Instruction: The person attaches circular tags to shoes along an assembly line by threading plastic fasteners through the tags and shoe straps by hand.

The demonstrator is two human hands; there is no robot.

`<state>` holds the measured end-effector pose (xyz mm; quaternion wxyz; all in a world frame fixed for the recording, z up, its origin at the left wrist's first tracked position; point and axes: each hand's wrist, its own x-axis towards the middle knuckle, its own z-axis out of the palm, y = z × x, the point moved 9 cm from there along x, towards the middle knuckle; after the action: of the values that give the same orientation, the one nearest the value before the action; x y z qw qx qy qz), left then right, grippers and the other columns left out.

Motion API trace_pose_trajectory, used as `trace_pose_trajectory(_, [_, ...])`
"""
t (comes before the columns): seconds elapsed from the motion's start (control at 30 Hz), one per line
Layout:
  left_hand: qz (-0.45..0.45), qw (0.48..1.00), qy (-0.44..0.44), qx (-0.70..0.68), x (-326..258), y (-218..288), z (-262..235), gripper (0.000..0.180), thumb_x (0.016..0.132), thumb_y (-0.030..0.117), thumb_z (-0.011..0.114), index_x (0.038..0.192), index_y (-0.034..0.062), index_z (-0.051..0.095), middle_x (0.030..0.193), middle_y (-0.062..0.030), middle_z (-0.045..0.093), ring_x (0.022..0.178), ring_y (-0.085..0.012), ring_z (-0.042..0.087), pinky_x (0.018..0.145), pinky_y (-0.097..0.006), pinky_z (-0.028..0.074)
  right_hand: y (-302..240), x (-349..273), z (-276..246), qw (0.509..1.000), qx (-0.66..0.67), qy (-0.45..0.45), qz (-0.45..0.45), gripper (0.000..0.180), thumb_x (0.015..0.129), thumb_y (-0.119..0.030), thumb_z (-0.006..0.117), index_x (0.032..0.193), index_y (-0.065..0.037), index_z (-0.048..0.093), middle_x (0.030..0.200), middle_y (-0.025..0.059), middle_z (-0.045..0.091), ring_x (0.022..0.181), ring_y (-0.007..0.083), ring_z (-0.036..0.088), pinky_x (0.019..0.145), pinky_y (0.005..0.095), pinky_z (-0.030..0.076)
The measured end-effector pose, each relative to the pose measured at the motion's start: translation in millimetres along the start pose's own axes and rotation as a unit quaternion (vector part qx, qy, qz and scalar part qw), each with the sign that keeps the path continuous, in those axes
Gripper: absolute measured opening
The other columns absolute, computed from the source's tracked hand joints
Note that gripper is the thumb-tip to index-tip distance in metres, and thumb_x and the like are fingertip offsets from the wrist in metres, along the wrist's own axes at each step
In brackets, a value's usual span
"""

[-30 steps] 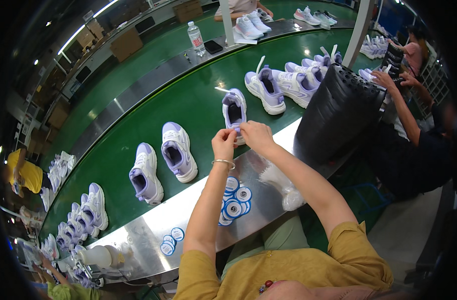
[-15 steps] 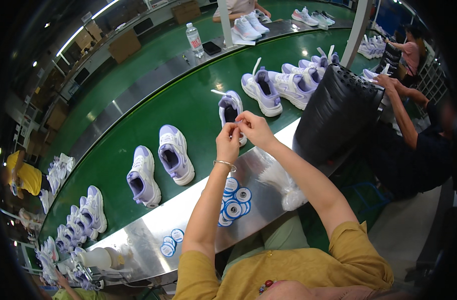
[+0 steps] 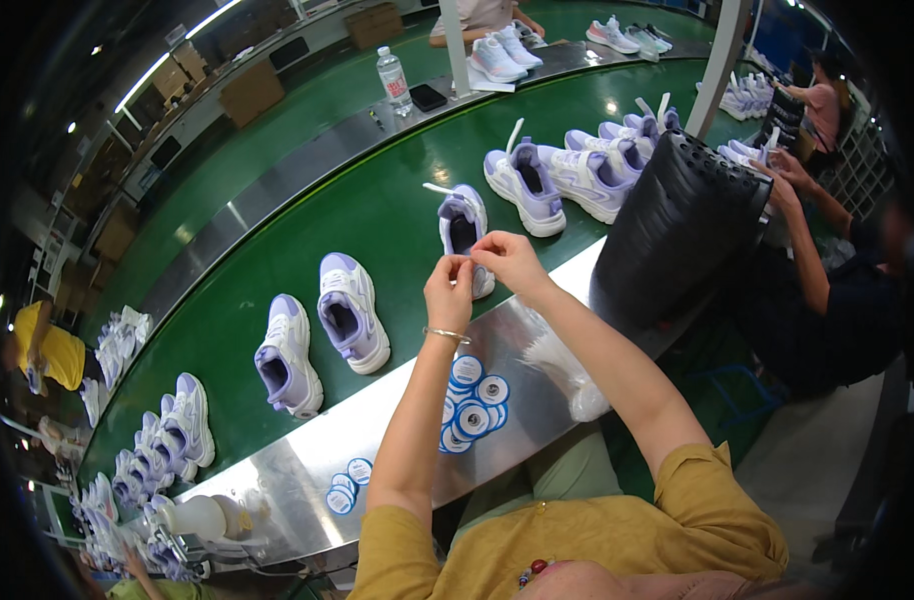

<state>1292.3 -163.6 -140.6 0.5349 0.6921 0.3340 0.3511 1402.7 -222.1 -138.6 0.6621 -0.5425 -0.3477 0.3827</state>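
My left hand (image 3: 448, 292) and my right hand (image 3: 511, 264) meet fingertip to fingertip, both closed in a pinch. Whatever lies between the fingers is too small to make out. They hover over the near part of a white and lilac sneaker (image 3: 464, 218) and partly hide it; a pale strip sticks out from its far end. Just below my left wrist, a pile of round blue-rimmed paper tags (image 3: 473, 419) lies on the metal ledge (image 3: 397, 440). Under my right forearm is a bundle of thin clear plastic strands (image 3: 560, 370), partly covered.
Two sneakers (image 3: 349, 312) stand left on the green conveyor belt (image 3: 237, 262), with several more (image 3: 524, 185) to the right. A black perforated cylinder (image 3: 667, 225) rises beside my right arm. A few tags (image 3: 347, 487) and a whitish cylinder (image 3: 197, 517) sit on the ledge. Co-workers are nearby.
My hands have dropped slightly and their fingertips are pressed closer together. The co-worker at the right has shifted hands around a shoe. The shoes near me look the same.
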Motion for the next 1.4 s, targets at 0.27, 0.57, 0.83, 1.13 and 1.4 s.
trace_pose_trajectory(0.27, [-0.068, 0.99, -0.007, -0.124, -3, -14, -13, 0.015, 0.083, 0.004, 0.059, 0.097, 0.0005, 0.065, 0.074, -0.0012, 0.059, 0.058, -0.0052, 0.049, 0.05, -0.017, 0.039, 2, -2, 9, 0.999, 0.007, -0.035, 0.016, 0.009, 0.079, -0.009, 0.063, 0.085, -0.002, 0.063, 0.068, -0.0006, 0.058, 0.052, 0.0032, 0.045, 0.044, 0.0167, 0.032])
trace_pose_trajectory(0.57, [-0.057, 0.988, -0.021, -0.144, -2, -10, -12, 0.023, 0.081, 0.003, 0.062, 0.105, 0.002, 0.062, 0.079, 0.0003, 0.06, 0.065, -0.0058, 0.052, 0.055, -0.018, 0.041, 0, 0, 9, 0.997, -0.007, -0.055, 0.045, 0.009, 0.075, -0.005, 0.066, 0.08, 0.002, 0.064, 0.074, 0.005, 0.063, 0.069, 0.0092, 0.057, 0.063, 0.0218, 0.044])
trace_pose_trajectory(0.83, [-0.048, 0.989, -0.035, -0.137, -1, -10, -8, 0.023, 0.082, 0.002, 0.059, 0.104, 0.0024, 0.062, 0.078, 0.0001, 0.059, 0.065, -0.0058, 0.053, 0.054, -0.018, 0.042, 12, 4, 11, 0.994, -0.004, -0.098, 0.045, 0.01, 0.074, -0.008, 0.068, 0.082, -0.002, 0.066, 0.07, 0.0007, 0.06, 0.057, 0.0048, 0.049, 0.046, 0.0181, 0.033])
trace_pose_trajectory(1.13, [-0.061, 0.986, -0.049, -0.151, -1, -17, -7, 0.027, 0.08, -0.002, 0.058, 0.107, -0.0015, 0.059, 0.076, -0.0019, 0.06, 0.065, -0.0068, 0.054, 0.056, -0.019, 0.042, 8, 4, 16, 0.994, 0.024, -0.093, 0.049, 0.009, 0.068, 0.003, 0.065, 0.075, 0.0, 0.06, 0.07, 0.0033, 0.06, 0.067, 0.0093, 0.056, 0.061, 0.0218, 0.044])
trace_pose_trajectory(1.4, [-0.078, 0.985, -0.05, -0.145, 0, -16, -10, 0.026, 0.079, -0.001, 0.06, 0.105, -0.0017, 0.059, 0.076, -0.0028, 0.062, 0.064, -0.0075, 0.054, 0.056, -0.019, 0.042, 13, 3, 19, 0.99, 0.001, -0.13, 0.054, 0.012, 0.066, 0.005, 0.064, 0.076, -0.001, 0.061, 0.069, 0.0025, 0.06, 0.064, 0.0078, 0.054, 0.059, 0.0203, 0.042])
